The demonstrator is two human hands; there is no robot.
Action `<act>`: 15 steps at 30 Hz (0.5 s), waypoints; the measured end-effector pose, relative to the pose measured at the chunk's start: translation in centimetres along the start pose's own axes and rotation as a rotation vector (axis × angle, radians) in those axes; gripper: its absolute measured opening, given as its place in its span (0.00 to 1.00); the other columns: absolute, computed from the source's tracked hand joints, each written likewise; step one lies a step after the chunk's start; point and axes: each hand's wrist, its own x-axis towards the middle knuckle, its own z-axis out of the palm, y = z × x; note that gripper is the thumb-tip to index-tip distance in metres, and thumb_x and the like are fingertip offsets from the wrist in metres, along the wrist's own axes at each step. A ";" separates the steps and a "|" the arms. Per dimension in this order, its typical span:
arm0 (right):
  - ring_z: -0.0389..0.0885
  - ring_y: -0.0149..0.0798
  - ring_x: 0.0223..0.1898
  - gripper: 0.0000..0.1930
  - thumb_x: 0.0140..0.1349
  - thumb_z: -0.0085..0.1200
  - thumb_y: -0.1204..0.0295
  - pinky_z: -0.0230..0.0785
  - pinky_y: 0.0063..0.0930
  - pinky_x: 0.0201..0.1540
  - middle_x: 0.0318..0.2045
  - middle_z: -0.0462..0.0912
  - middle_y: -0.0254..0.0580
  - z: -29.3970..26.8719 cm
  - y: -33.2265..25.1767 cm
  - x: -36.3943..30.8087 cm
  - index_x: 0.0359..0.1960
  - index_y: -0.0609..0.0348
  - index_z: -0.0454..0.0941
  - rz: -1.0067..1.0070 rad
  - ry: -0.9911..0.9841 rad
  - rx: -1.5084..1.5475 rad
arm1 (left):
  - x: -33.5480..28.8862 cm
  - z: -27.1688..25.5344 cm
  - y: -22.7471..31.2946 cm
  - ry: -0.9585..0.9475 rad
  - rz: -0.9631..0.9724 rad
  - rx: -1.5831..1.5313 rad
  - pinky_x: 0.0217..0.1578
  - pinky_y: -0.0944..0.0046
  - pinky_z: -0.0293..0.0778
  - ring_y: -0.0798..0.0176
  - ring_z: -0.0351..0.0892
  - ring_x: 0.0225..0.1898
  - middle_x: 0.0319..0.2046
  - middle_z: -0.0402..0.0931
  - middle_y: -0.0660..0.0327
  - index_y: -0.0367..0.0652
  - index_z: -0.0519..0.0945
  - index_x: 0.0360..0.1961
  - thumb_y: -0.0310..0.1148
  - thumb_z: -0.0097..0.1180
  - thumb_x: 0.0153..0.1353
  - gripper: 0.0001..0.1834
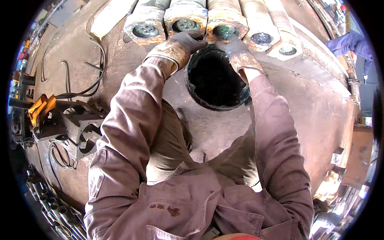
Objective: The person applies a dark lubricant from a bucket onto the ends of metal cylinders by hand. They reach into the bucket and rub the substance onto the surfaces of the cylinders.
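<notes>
A row of thick metal cylinders with block-shaped ends lies ahead of me, each end face holding a round recess. My gloved left hand (187, 43) has its fingers curled at the lower right of the second block (187, 18). What those fingers hold, if anything, is hidden. My gloved right hand (234, 47) is against the lower face of the rusty third block (226, 22), by its green-tinged recess; its fingertips are hard to see. Just below both hands stands a round black bucket (218, 107), its inside dark and smeared. The right glove overlaps its upper right rim.
More cylinders (262, 36) continue to the right. A dark cable (103, 60) winds over the brown floor at left. Metal brackets (82, 130) and an orange-yellow cloth (42, 108) sit left of me. Blue fabric (352, 44) shows at far right.
</notes>
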 end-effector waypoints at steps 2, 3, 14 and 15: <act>0.80 0.60 0.62 0.43 0.57 0.63 0.43 0.71 0.43 0.67 0.61 0.82 0.57 2.4 6.7 4.4 0.72 0.50 0.69 0.046 0.040 -0.043 | 0.7 0.7 1.8 0.012 0.045 0.014 0.58 0.62 0.78 0.60 0.85 0.55 0.54 0.86 0.60 0.51 0.86 0.56 0.54 0.69 0.62 0.27; 0.80 0.60 0.62 0.44 0.57 0.63 0.42 0.72 0.43 0.66 0.61 0.82 0.57 2.5 9.2 5.8 0.73 0.49 0.68 0.029 0.079 -0.024 | 1.0 1.0 3.1 0.025 0.082 0.039 0.59 0.63 0.78 0.60 0.85 0.55 0.55 0.86 0.61 0.52 0.86 0.56 0.54 0.68 0.62 0.26; 0.81 0.58 0.61 0.37 0.61 0.64 0.45 0.72 0.42 0.66 0.61 0.82 0.55 3.6 5.7 5.4 0.68 0.51 0.74 -0.142 0.112 -0.063 | 0.8 0.4 1.2 -0.001 0.010 0.096 0.60 0.62 0.77 0.60 0.86 0.54 0.54 0.86 0.62 0.54 0.87 0.56 0.57 0.69 0.60 0.27; 0.81 0.58 0.62 0.36 0.62 0.64 0.46 0.72 0.42 0.66 0.61 0.82 0.55 4.0 4.7 5.2 0.68 0.53 0.75 -0.017 0.093 -0.082 | 0.7 0.3 0.8 0.002 0.001 0.101 0.60 0.62 0.77 0.60 0.86 0.54 0.54 0.86 0.62 0.54 0.87 0.56 0.57 0.69 0.60 0.27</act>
